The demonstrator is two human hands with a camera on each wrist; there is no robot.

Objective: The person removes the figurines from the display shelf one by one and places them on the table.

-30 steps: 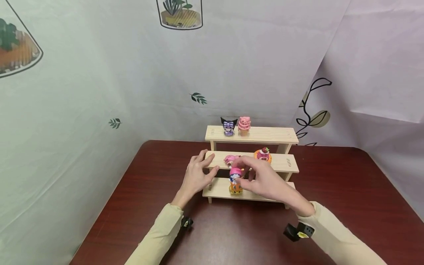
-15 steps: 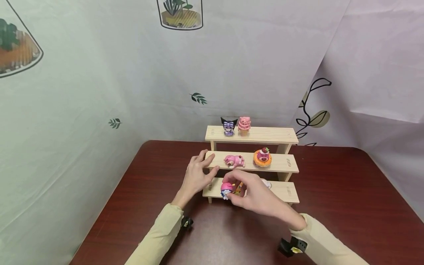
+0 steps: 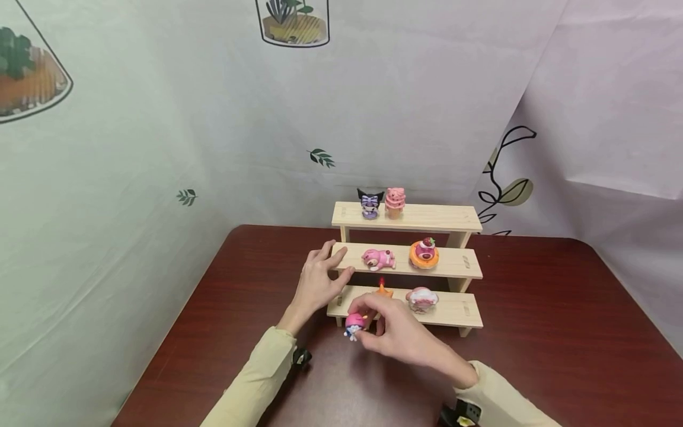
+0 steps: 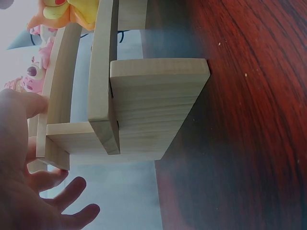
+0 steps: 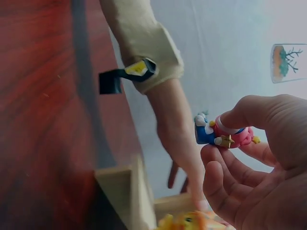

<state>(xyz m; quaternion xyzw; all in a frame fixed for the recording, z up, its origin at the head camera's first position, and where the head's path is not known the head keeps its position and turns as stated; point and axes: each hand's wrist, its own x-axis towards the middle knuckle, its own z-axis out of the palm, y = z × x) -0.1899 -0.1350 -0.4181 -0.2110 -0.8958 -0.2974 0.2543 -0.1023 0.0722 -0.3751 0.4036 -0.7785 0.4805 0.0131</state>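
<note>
My right hand (image 3: 397,335) pinches a small toy figurine (image 3: 354,325) with a pink top and a blue and white lower part. It hovers just in front of the stand's lowest step; in the right wrist view the figurine (image 5: 223,132) lies sideways between thumb and fingers. My left hand (image 3: 317,284) grips the left end of the middle board of a three-step wooden display stand (image 3: 453,261). Thumb and fingers straddle that board end in the left wrist view. Behind my right hand, an orange figurine (image 3: 383,292) on the lowest step is partly hidden.
A pink and white figurine (image 3: 422,299) stands on the lowest step. The middle step bears a lying pink bear figurine (image 3: 379,259) and an orange ring figurine (image 3: 424,254). On top are a purple and black figurine (image 3: 370,204) and a pink ice-cream figurine (image 3: 395,203). The table (image 3: 533,332) is dark red.
My right hand has moved down and left with the figurine, from above the lowest step to in front of it, uncovering the pink and white figurine. The left hand has stayed put.
</note>
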